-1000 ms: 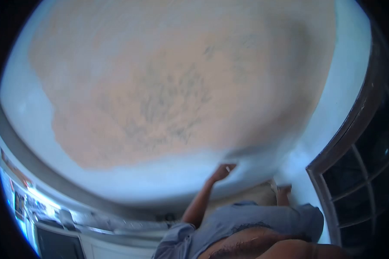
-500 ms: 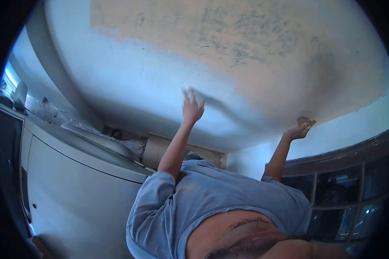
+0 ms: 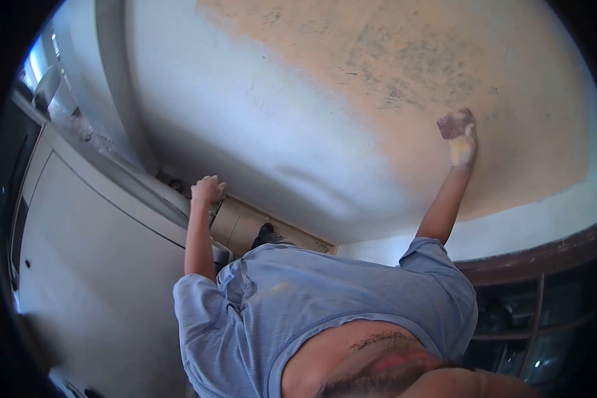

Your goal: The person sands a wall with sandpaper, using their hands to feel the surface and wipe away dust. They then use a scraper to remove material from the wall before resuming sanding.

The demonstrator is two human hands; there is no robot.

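Observation:
My right hand point(image 3: 463, 142), dusted pale, is closed on a small reddish-brown pad point(image 3: 452, 125). It is at the tan-coated part of the wall point(image 3: 404, 126), right of the dark smudges. On the left, my left hand point(image 3: 207, 190) is beside the long edge of a grey cabinet point(image 3: 106, 259). Its fingers are loosely bent, with a gap at the thumb, and no object shows in it. Whether it touches the edge is unclear.
A cardboard-coloured panel point(image 3: 235, 222) and a dark shoe point(image 3: 266, 232) lie beyond my shirt. A dark-framed glass window point(image 3: 567, 298) is at the lower right. Plastic-wrapped items point(image 3: 79, 126) rest along the upper left.
My left hand has moved left and down, away from the white wall area towards the cabinet. My right hand has gone up the view with the pad. The whole view has shifted slightly.

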